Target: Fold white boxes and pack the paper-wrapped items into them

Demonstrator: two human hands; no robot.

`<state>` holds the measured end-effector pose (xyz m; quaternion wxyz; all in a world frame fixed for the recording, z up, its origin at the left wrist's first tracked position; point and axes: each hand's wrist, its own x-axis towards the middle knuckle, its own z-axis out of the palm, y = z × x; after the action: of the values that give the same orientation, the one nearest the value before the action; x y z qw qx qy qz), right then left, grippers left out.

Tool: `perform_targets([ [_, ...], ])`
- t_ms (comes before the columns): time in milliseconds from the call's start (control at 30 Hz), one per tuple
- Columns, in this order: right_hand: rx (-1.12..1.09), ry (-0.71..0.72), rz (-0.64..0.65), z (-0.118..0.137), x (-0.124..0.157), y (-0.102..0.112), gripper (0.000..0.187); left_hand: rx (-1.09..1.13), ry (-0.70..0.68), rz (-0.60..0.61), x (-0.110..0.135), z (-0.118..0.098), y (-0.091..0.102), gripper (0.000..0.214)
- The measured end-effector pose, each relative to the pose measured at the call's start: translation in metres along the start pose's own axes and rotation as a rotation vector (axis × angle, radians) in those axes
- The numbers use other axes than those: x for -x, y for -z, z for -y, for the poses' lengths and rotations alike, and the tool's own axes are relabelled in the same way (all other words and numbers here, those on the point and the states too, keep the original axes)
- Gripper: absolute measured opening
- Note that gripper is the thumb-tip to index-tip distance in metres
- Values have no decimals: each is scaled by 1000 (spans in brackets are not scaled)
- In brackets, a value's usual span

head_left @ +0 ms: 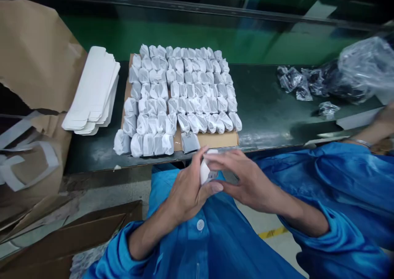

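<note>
My left hand (187,188) and my right hand (243,176) meet just below the table's front edge, above my blue coat. Both are closed round a small white part (205,171), held between the fingertips. Just beyond my hands lies a cardboard sheet (215,139) covered with several rows of small white wrapped pieces (181,94). One greyer wrapped piece (190,141) sits at the sheet's front edge, nearest my hands.
A stack of flat white box blanks (94,90) lies left of the sheet. Brown cardboard cartons (33,57) stand at far left and lower left. Crumpled plastic bags (344,76) lie at right on the dark table (267,102). Another person's hand (380,125) with a bracelet reaches in at the right edge.
</note>
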<state>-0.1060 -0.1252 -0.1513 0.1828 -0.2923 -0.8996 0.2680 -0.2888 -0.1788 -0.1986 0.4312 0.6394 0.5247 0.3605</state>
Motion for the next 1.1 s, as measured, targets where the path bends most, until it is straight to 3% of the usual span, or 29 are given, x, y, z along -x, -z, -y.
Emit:
perform_targets([
  [133, 121, -21, -12, 11, -1, 30, 47, -30, -93, -108, -3, -8, 6, 110],
  [233, 105, 2, 94, 14, -2, 41, 43, -93, -118, -156, 4, -9, 12, 110],
  [333, 47, 54, 143, 11, -3, 46, 39, -118, -120, -149, 9, -12, 15, 106],
  [533, -14, 43, 86, 8, -7, 50, 23, -35, -85, -97, 8, -16, 17, 99],
  [667, -93, 18, 195, 9, -9, 48, 20, -16, -84, -78, 8, -15, 17, 100],
  [867, -18, 95, 366, 1, -3, 44, 53, -140, -54, -210, 11, -3, 17, 102],
  [1100, -19, 44, 555, -3, -12, 44, 55, -53, 66, -148, 13, 4, 12, 113],
])
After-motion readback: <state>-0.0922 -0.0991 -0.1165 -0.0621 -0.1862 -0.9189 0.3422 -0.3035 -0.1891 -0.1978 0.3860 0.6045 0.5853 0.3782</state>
